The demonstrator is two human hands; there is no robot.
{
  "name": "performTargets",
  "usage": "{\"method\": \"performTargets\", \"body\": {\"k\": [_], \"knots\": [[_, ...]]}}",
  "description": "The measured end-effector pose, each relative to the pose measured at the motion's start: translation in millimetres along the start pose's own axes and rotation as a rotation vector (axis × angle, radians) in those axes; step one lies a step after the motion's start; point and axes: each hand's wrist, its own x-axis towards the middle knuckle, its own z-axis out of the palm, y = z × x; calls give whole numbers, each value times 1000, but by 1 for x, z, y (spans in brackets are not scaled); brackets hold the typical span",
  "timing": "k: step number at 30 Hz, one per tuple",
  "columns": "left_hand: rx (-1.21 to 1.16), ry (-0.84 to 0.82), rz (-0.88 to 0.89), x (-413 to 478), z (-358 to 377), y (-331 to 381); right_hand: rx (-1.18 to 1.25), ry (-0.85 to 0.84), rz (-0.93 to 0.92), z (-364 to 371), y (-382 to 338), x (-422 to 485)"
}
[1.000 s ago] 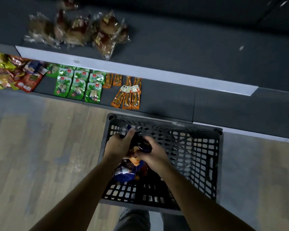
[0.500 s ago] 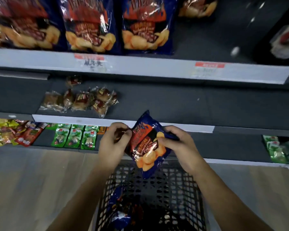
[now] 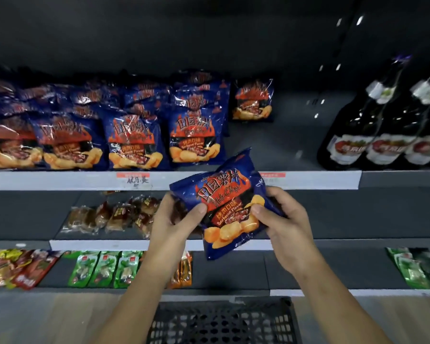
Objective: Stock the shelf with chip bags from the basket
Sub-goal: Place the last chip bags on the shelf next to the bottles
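Head view: both hands hold one chip bag in the air, over the basket and in front of the white price strip of the shelf. The bag is glossy dark blue and puffed with air. It has a red-orange flame panel, orange lettering, the words "Barbecue Flavor" and a picture of golden chips at its near end. It is tilted, its top seam pointing far and to the right.

The left hand pinches the bag's left edge, thumb on the front and fingers behind. The right hand grips the right edge, thumb on the printed face and fingers curled round the back.

Matching bags stand in rows on the left of the shelf, with dark bottles at the far right and bare shelf between them. Brown snack packs lie on the shelf below.
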Motion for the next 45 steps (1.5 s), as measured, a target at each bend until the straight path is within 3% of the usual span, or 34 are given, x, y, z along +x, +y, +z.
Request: {"method": "performTargets", "body": {"k": [8,20,27,31,45], "knots": [[-25,6,68,39,58,35,19,91,-112,-21,-37,38],[121,98,127,133,136,54,-304,258,-309,-57,-67,129],[545,108,115,169,159,39,-358,472,-122,-61,-31,195],[573,152,70,177,163,28,-359,528,-66,-65,-22,222],[717,120,-11,204,164,0,-393,341,61,-52,-12,269]]}}
